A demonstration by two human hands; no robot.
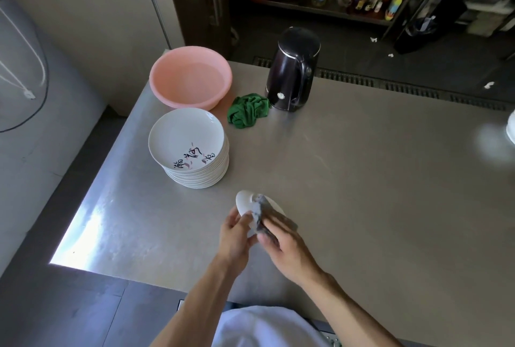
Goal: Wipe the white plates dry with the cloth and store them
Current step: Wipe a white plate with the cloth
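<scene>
A small white plate [245,201] is held tilted on edge above the steel table [362,179]. My left hand [235,235] grips its near rim from the left. My right hand [287,249] holds a grey cloth [267,217] and presses it against the plate's right side. A tall stack of white plates [192,148], the top one marked with black characters and pink petals, stands on the table to the upper left of my hands.
A pink basin [191,76] sits at the table's far left corner. A crumpled green cloth [248,109] lies beside a black kettle [292,70]. A white dish [511,129] shows at the right edge. Shelves with bottles stand beyond the table.
</scene>
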